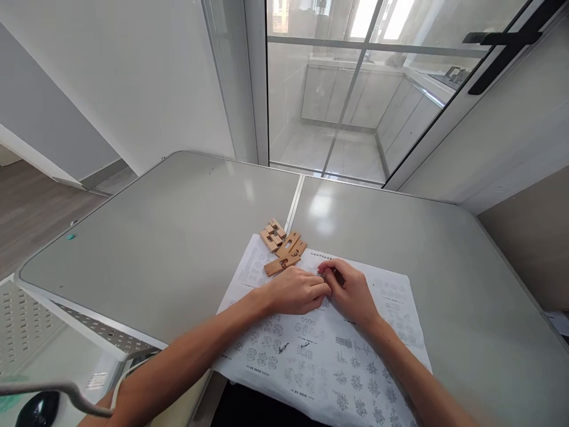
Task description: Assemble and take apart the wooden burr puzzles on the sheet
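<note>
Head view: taking the middle of the two hands as the clock's centre, a printed paper sheet (320,379) lies beneath them and spreads toward 6 o'clock on the grey table (178,237). The left hand (304,290) comes in from 8 o'clock, its fingers curled and close together, tips meeting those of the right hand (351,287). That one enters from 4 o'clock, thumb and forefinger bent inward toward each other; I cannot tell whether either hand pinches anything small.

At 10 to 11 o'clock, by the sheet's far edge, sits a square block of wooden pieces (272,235). Flat wooden plates (282,264) with cut-outs lie right beside it, the nearest just by the left hand. A glass door (311,95) stands at 12, its black handle (502,39) at 1.
</note>
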`<state>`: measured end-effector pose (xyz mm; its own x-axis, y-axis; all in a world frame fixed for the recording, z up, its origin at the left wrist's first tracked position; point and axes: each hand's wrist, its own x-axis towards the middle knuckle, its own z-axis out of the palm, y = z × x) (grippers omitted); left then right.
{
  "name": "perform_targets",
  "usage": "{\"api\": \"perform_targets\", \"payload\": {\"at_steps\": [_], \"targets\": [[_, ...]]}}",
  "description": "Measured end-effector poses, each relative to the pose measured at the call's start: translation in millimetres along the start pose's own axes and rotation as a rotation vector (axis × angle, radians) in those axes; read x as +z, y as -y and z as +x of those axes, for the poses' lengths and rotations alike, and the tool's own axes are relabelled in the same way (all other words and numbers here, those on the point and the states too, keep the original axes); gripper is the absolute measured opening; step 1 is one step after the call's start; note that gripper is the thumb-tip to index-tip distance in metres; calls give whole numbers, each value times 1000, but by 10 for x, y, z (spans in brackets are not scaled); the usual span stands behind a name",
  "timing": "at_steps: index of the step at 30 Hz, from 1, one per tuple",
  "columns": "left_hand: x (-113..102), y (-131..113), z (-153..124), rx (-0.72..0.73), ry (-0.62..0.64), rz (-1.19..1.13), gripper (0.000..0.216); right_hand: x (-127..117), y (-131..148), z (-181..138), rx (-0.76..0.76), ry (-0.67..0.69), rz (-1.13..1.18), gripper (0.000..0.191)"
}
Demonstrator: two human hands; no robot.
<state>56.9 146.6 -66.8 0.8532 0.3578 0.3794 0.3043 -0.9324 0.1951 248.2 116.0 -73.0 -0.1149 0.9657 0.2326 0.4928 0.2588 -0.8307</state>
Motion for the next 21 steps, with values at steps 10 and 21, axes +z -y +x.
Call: {"api": "perform_targets", "payload": {"at_steps": [10, 21], "targets": [[29, -12, -17, 15, -24, 42, 17, -5, -3, -2, -7, 14, 5, 20], [19, -7, -40, 16, -85, 71, 17, 12, -14, -13, 2, 29, -12, 21]]}}
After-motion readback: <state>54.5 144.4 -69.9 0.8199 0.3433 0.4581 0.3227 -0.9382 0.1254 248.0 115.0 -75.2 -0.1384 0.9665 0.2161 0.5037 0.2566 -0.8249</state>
